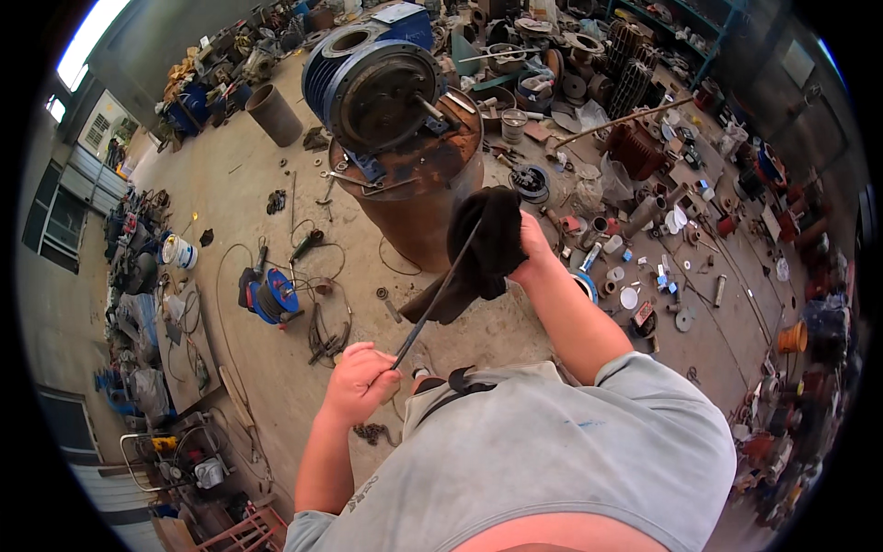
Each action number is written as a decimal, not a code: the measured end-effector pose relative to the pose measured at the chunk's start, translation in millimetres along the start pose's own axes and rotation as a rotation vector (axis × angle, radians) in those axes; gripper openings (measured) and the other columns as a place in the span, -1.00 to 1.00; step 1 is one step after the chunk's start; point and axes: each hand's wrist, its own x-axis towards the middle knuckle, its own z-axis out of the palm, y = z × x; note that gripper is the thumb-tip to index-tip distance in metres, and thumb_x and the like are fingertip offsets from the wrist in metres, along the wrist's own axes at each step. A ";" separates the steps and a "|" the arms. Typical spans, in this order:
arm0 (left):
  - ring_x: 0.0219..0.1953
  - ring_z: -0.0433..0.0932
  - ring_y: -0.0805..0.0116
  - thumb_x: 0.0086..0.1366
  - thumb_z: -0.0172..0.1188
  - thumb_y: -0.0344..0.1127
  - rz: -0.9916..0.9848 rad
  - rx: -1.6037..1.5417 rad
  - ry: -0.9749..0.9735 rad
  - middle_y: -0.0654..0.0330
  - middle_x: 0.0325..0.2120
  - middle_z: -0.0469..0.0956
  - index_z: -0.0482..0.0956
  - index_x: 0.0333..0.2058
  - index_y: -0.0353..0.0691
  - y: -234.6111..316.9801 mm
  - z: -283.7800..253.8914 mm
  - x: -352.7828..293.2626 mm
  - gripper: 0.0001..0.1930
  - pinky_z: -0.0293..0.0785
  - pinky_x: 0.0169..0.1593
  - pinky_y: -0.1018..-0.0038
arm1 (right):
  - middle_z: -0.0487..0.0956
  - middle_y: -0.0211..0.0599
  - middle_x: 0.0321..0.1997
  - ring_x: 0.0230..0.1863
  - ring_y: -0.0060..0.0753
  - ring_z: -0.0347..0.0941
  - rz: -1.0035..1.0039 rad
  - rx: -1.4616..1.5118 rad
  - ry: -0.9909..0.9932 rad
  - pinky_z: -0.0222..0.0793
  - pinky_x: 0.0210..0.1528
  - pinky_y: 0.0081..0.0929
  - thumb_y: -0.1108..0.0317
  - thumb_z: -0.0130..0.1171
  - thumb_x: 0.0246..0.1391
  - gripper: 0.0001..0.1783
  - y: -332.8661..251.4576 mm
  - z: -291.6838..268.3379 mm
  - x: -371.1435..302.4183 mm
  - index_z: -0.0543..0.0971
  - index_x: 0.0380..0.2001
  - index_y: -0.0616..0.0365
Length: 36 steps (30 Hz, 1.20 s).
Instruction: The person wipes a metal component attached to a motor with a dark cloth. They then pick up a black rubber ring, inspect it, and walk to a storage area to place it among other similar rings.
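Note:
My left hand (359, 382) is closed round the lower end of a thin dark rod (425, 317). The rod slants up and to the right, and its upper end meets a bunched dark cloth (486, 241). Gripping that cloth from its right side is my right hand (532, 247), its fingers mostly hidden in the folds. A loose flap of the cloth hangs down to the left behind the rod. Just beyond stands a rusty drum (405, 216), bearing a large blue motor housing (382, 87) with a round dark end face and a protruding shaft.
Spanners (391, 186) lie on the drum's near edge. Left on the floor are a blue cable reel (274, 296), an angle grinder (308, 242) and loose cords. An open metal cylinder (274, 115) stands farther back. Machine parts crowd the right side, with a long rod (625, 120) across them.

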 end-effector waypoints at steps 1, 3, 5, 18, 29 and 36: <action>-0.22 0.63 0.23 0.25 0.31 -0.39 -0.017 0.008 -0.016 0.22 -0.35 0.67 0.65 -0.32 -0.22 0.1 0.7 2.9 -0.93 0.45 0.13 0.25 | 0.68 -0.17 -0.27 -0.27 -0.24 0.67 0.015 0.025 0.001 0.66 -0.18 -0.27 0.25 0.04 0.36 -0.74 3.6 -2.3 0.8 0.61 -0.18 0.21; -0.20 0.66 0.31 0.28 0.25 -0.42 -0.059 0.030 -0.037 0.23 -0.30 0.69 0.64 -0.27 -0.24 4.7 2.0 17.1 -0.93 0.51 0.11 0.27 | 0.69 -0.19 -0.27 -0.28 -0.25 0.66 0.032 0.048 0.032 0.66 -0.20 -0.29 0.22 0.06 0.36 -0.73 7.0 -1.4 0.2 0.62 -0.18 0.19; -0.18 0.65 0.41 0.35 0.22 -0.41 -0.254 -0.235 0.002 0.23 -0.28 0.68 0.62 -0.19 -0.28 2.5 15.2 22.3 -0.89 0.54 0.05 0.35 | 0.69 -0.21 -0.26 -0.28 -0.27 0.66 0.035 0.043 0.092 0.66 -0.21 -0.30 0.18 0.08 0.35 -0.71 9.0 6.5 -1.6 0.62 -0.18 0.18; -0.45 0.41 0.58 0.47 0.15 -0.44 -0.293 -0.559 0.323 0.35 -0.47 0.47 0.63 -0.22 -0.35 32.2 49.2 99.3 -0.88 0.34 -0.36 0.59 | 0.66 -0.03 0.00 -0.05 -0.12 0.65 0.282 0.132 -0.234 0.62 0.03 -0.22 0.17 0.08 0.28 -0.54 81.8 3.9 -51.0 0.56 0.06 0.31; -0.51 0.47 0.17 0.24 0.28 -0.52 -0.162 0.162 0.321 0.09 -0.52 0.47 0.65 -0.28 -0.35 38.5 54.0 92.7 -0.92 0.41 -0.39 0.38 | 0.58 -0.42 -0.30 -0.36 -0.52 0.52 0.077 -0.306 0.045 0.48 -0.29 -0.51 0.41 0.18 0.22 -0.87 119.0 13.5 -65.5 0.57 -0.17 0.15; -0.48 0.49 0.03 0.18 0.31 -0.50 -0.080 0.495 0.267 0.08 -0.52 0.48 0.63 -0.34 -0.33 39.4 46.5 74.4 -0.92 0.44 -0.39 0.25 | 0.61 -0.37 -0.34 -0.36 -0.45 0.56 -0.073 -0.190 0.072 0.51 -0.32 -0.44 0.38 0.09 0.30 -0.87 126.5 -12.4 -39.9 0.59 -0.22 0.16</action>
